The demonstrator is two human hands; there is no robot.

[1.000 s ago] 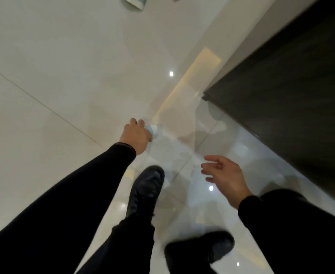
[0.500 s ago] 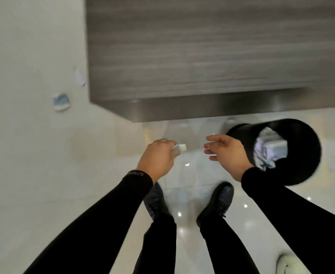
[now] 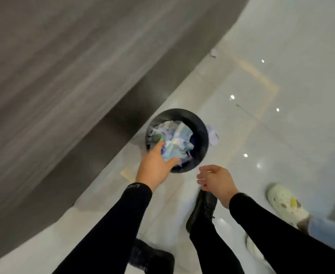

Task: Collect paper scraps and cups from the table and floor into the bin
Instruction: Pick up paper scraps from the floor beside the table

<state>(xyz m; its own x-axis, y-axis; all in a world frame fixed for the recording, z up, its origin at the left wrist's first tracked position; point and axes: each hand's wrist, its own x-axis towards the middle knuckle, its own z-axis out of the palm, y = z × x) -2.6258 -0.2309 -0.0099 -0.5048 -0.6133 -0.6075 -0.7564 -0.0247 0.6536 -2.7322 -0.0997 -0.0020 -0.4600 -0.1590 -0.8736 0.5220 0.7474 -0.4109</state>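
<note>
Over the bin [image 3: 199,133] now — left hand [image 3: 156,168] spread, scrap released.

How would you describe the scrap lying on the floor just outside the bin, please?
Start at the long grey table and find the round black bin by its edge. The pale lilac paper scrap lies on the glossy floor against the bin's far side, not inside it.

Round black bin [image 3: 201,133] stands upright on the floor, holding crumpled blue-white paper scraps [image 3: 174,139].
</note>
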